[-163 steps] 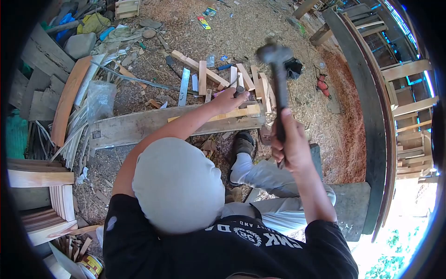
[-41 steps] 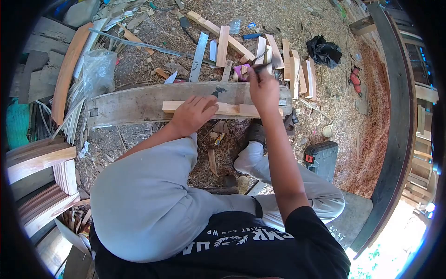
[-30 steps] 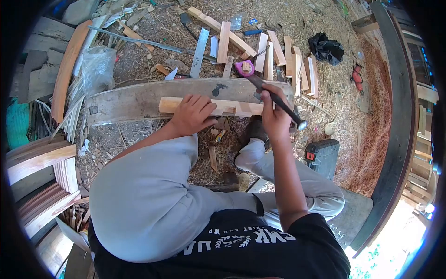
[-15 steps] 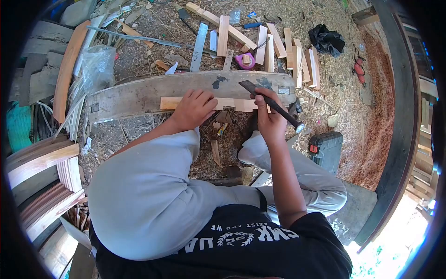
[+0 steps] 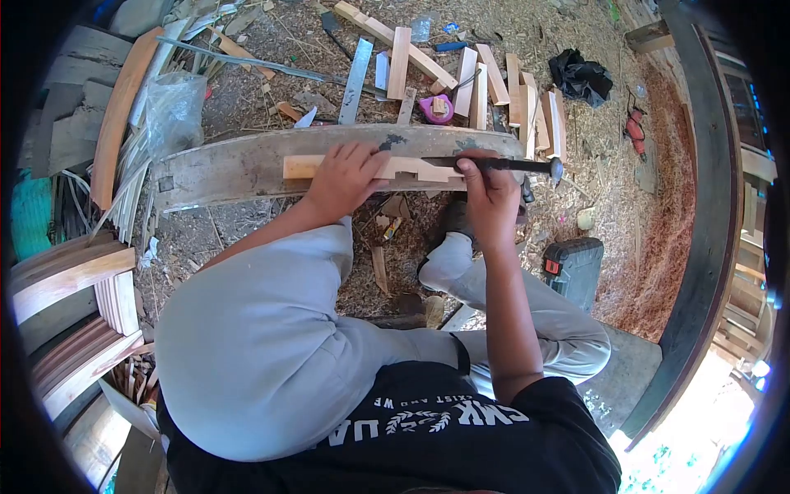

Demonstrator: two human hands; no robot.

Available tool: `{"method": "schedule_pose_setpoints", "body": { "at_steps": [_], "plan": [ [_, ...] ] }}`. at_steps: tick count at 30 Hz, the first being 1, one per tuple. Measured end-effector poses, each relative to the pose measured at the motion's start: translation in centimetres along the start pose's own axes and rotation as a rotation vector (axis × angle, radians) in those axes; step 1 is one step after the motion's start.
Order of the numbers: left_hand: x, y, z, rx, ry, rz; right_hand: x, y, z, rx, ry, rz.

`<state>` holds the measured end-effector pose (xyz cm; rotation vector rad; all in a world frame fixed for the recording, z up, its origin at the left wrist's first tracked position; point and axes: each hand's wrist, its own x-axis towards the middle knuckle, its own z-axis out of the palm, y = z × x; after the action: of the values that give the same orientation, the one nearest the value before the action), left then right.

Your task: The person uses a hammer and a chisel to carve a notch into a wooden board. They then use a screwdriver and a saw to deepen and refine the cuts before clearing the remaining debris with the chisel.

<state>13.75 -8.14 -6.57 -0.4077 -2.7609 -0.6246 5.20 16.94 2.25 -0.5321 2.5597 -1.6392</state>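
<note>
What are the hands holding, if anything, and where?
Right hand: the dark chisel, around its middle. Left hand: over the notched wood, toward its left end; grip unclear.

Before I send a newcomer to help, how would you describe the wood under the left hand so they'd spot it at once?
Find the long, weathered plank running crosswise. On it lies a pale wooden strip, under the left hand. Unlike the loose pieces beyond, it lies along the plank and has a notch in its near edge.
</note>
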Motion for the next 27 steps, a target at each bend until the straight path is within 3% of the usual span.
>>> {"method": "schedule_pose_setpoints", "body": {
  "at_steps": [2, 12, 14, 17, 22, 24, 27],
  "plan": [
    [0.4, -0.2, -0.1, -0.025, -0.004, -0.008, 0.8, -0.6, -0.1, -0.12, 0.005, -0.081],
    [0.3, -0.6, 0.3, -0.06, 0.018, -0.017, 2.1, -1.6, 0.2, -0.183, -0.181, -0.066],
    [0.4, -0.7, 0.3, -0.064, 0.024, -0.015, 2.3, -1.2, 0.4, -0.185, -0.2, -0.167],
    [0.5, -0.7, 0.3, -0.056, 0.035, -0.002, 2.3, -1.3, 0.6, -0.159, -0.222, -0.104],
    [1.3, -2.2, 0.0, -0.104, 0.011, 0.042, 2.1, -1.7, 0.6, -0.159, -0.201, -0.093],
    [2.3, -3.6, -0.2, -0.168, -0.158, 0.081, 1.9, -2.0, 0.6, -0.164, -0.199, -0.034],
    [3.3, -3.9, -0.6, -0.169, -0.116, 0.136, 1.9, -2.0, 0.7, -0.159, -0.139, -0.147]
  ]
}}
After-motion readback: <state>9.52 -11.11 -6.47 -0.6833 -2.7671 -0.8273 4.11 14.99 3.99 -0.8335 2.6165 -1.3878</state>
